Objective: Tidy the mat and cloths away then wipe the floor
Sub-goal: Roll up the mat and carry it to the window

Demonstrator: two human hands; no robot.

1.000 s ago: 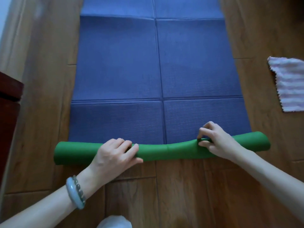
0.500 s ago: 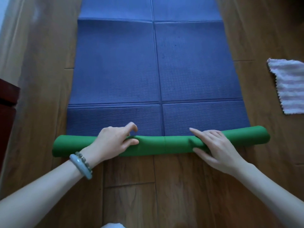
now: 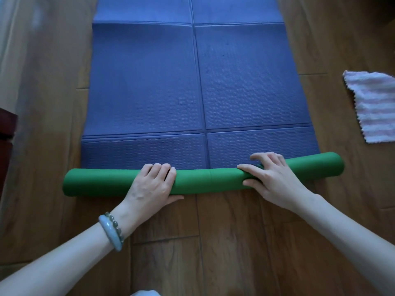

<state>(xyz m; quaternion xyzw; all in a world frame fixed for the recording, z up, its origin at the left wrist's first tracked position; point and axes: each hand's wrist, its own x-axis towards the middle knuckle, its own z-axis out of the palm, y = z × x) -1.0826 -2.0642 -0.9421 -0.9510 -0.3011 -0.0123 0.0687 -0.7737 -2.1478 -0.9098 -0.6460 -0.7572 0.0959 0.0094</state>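
Observation:
A blue mat (image 3: 149, 92) with fold creases lies flat on the wooden floor (image 3: 213, 242), stretching away from me. Its near end is wound into a roll (image 3: 203, 178) that shows the green underside. My left hand (image 3: 154, 184) grips the roll left of centre, fingers curled over its top and thumb along its near side. My right hand (image 3: 269, 178) grips it right of centre, fingers wrapped over the top and pressing a dent into it. A pink-and-white striped cloth (image 3: 376, 107) lies on the floor to the right of the mat.
A dark red piece of furniture (image 3: 6, 146) stands at the left edge. A pale wall or curtain (image 3: 8, 39) runs along the far left. A bit of pale fabric (image 3: 145, 293) shows at the bottom edge.
The roll has advanced along the mat and grown thicker. Both hands shifted from flat pushing to curling over the roll's top.

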